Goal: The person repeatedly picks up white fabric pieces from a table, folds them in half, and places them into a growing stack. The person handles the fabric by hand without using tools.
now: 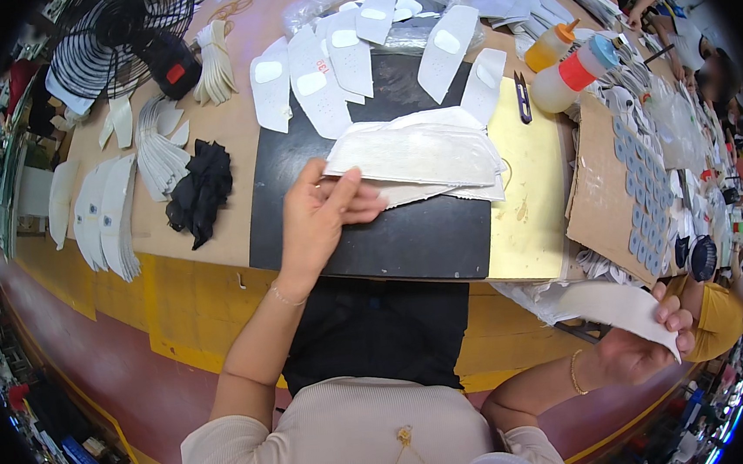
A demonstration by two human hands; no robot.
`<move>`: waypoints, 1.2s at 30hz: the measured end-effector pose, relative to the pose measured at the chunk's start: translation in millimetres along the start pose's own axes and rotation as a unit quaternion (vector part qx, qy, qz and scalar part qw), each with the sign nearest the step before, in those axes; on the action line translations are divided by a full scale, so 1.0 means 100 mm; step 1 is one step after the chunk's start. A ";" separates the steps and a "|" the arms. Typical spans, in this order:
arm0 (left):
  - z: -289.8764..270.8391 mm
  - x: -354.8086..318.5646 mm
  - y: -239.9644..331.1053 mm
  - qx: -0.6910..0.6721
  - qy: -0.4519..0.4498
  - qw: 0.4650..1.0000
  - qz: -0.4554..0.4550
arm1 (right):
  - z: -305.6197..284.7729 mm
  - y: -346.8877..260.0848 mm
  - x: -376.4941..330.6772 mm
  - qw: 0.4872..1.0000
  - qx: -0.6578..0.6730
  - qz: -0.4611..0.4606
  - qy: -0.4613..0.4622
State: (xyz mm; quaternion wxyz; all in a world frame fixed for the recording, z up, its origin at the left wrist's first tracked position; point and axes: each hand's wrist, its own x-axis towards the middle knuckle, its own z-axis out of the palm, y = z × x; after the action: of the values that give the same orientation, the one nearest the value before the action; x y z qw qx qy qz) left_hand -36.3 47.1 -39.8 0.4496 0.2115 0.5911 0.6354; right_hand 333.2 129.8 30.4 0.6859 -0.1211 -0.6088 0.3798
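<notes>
So the left hand has its thumb over one end of the white stack, looks like it's pinching it, and the stack stretches lengthwise off to that hand's right, above the black mat. The right hand is way out to the left one's lower right, in front of the table, fingers closed on one end of a curved white strip whose loose end points back leftward. Left is easily nearer the stack, with the yellow sheet between stack and right hand.
</notes>
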 end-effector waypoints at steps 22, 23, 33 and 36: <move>0.94 1.79 0.31 0.537 -0.065 0.811 0.223 | 0.69 0.67 -0.33 0.939 -0.222 0.259 -0.050; 0.93 1.83 0.33 0.515 -0.074 0.824 0.224 | 0.67 0.69 -0.38 0.943 -0.184 0.273 -0.050; 1.37 0.72 1.32 0.255 -0.229 0.848 0.404 | 0.53 0.35 -0.28 0.956 -0.122 0.257 0.066; 1.18 0.16 1.39 0.162 -0.269 0.886 0.342 | 0.30 0.22 -0.27 0.956 -0.119 0.247 0.104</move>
State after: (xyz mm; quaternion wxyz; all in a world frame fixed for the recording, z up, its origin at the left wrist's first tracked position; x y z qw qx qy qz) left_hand 4.8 140.9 111.8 0.3056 0.6332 0.4328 0.5642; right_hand 298.2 118.3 3.5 0.6107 -0.3875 -0.5261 0.4472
